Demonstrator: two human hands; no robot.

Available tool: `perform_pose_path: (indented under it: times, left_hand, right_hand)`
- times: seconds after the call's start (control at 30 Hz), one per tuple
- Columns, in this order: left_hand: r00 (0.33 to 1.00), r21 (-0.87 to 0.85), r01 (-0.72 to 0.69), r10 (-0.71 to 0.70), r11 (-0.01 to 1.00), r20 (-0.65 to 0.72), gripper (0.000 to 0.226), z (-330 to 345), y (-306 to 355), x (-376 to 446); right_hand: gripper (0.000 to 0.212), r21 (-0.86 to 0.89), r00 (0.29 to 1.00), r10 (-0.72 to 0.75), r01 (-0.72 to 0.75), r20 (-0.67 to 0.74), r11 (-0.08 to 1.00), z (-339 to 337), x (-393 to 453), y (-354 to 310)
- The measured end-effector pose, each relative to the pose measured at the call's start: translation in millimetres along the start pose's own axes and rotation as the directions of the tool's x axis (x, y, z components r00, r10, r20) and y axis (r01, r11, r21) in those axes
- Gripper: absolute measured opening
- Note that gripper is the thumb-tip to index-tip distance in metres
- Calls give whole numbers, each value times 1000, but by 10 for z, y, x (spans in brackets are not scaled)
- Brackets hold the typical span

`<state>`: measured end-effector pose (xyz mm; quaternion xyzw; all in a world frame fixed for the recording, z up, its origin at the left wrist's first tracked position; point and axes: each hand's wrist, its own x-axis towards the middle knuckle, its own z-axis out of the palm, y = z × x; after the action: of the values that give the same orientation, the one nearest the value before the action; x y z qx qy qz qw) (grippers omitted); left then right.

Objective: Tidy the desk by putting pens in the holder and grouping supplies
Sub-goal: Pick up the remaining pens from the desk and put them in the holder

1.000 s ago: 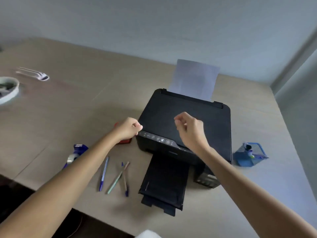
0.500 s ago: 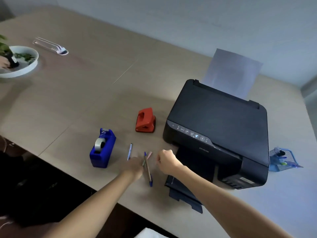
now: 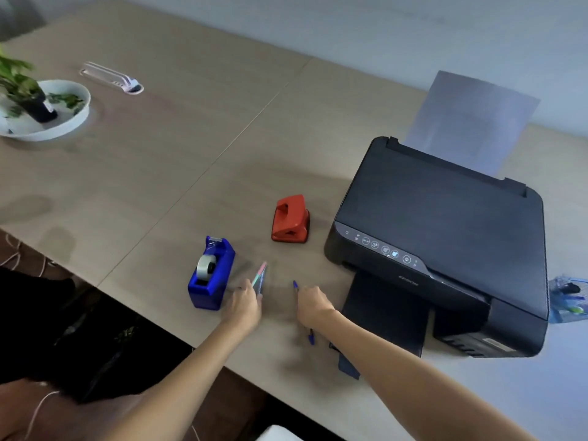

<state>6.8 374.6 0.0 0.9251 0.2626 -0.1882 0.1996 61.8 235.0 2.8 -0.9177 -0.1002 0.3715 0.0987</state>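
My left hand [image 3: 246, 300] is closed around a blurred pair of pens [image 3: 261, 275], one green with a pink end, lifted just right of the blue tape dispenser [image 3: 210, 273]. My right hand [image 3: 313, 305] is closed on a blue pen [image 3: 295, 284] whose tip sticks out above the fist and whose other end shows below the wrist. A red hole punch [image 3: 290, 219] sits beyond both hands. The blue mesh pen holder [image 3: 568, 297] lies at the far right edge, partly hidden behind the printer, with pens inside.
A black printer [image 3: 445, 233] with paper in its rear feed and its output tray extended fills the right side of the desk. A white dish with a potted plant [image 3: 47, 109] and a white stapler-like tool [image 3: 113, 78] sit at the far left. The desk's front edge runs under my forearms.
Both hands dropped from the printer's front to the pens near the desk edge and closed on them. The view swung left and down, which brought the tape dispenser and the hole punch fully into sight.
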Motion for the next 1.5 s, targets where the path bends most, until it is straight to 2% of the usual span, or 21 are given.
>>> perform_pose_path:
  times: [0.1, 0.2, 0.27, 0.33, 0.37, 0.43, 0.53, 0.6, 0.67, 0.73, 0.8, 0.87, 0.97, 1.03, 1.13, 1.27, 1.33, 1.43, 1.5]
  left_hand:
    - [996, 89, 74, -78, 993, 40, 28, 71, 87, -8]
    - [994, 130, 97, -102, 987, 33, 32, 93, 140, 15]
    - [997, 28, 55, -56, 998, 46, 29, 127, 160, 22]
    - [999, -172, 12, -6, 985, 36, 19, 142, 167, 53]
    - [1000, -261, -16, 17, 965, 2, 13, 102, 225, 32]
    - [990, -330, -99, 60, 939, -125, 10, -73, 427, -67]
    - [913, -316, -323, 207, 892, -351, 16, -475, 889, -289]
    - [866, -302, -435, 302, 848, -398, 20, -733, 1294, -462]
    - [801, -227, -544, 418, 808, -428, 22, -872, 1744, -584]
    - [722, -138, -653, 557, 745, -411, 21, -892, 2283, -751]
    - [647, -100, -745, 677, 660, -351, 34, -793, 2790, -891]
    - [584, -68, -805, 769, 589, -260, 38, -564, 3321, -1068]
    - [501, -38, -865, 855, 500, -135, 23, -149, 4010, -1267]
    - [492, -1, -870, 869, 493, -48, 23, 101, 4411, -1325]
    - [518, 79, -855, 851, 512, 90, 19, 445, 4943, -1366]
    - [511, 250, -850, 842, 464, 176, 18, 775, 5356, -1400]
    - [515, 358, -834, 826, 420, 230, 19, 893, 5506, -1453]
    - [528, 464, -809, 794, 361, 303, 23, 1093, 5654, -1428]
    - [492, 497, -816, 804, 294, 333, 28, 1224, 5685, -1378]
  right_hand:
    - [28, 18, 999, 5, -4, -34, 1000, -98, -73, 37]
    - [27, 30, 986, -58, 63, -155, 998, -324, -254, 109]
    - [26, 51, 959, -146, 163, -241, 985, -519, -440, 226]
    - [15, 173, 924, -215, 279, -317, 945, -743, -678, 357]
    - [8, 255, 906, -232, 332, -355, 908, -863, -816, 447]
    - [12, 361, 857, -244, 427, -454, 829, -1121, -1131, 652]
    - [17, 310, 725, -220, 521, -653, 795, -1489, -1584, 1068]
    - [15, 310, 648, -121, 510, -752, 803, -1675, -1799, 1466]
    - [14, 396, 610, 54, 442, -790, 805, -1799, -1932, 1959]
    - [18, 504, 610, 233, 318, -757, 803, -1857, -1993, 2545]
    - [28, 603, 609, 371, 228, -701, 764, -1856, -2020, 3066]
    - [31, 656, 589, 456, 176, -668, 734, -1806, -2095, 3570]
    - [22, 663, 529, 521, 111, -670, 740, -1725, -2194, 4139]
    - [15, 657, 493, 549, 64, -675, 751, -1676, -2178, 4390]
    - [12, 662, 454, 577, 39, -679, 749, -1635, -2030, 4680]
    - [14, 598, 418, 525, 54, -741, 800, -1647, -1738, 4840]
    - [18, 550, 454, 473, 46, -755, 834, -1651, -1569, 4886]
    - [23, 450, 560, 372, 1, -740, 893, -1607, -1379, 4926]
    - [24, 391, 618, 321, -25, -717, 920, -1551, -1315, 4938]
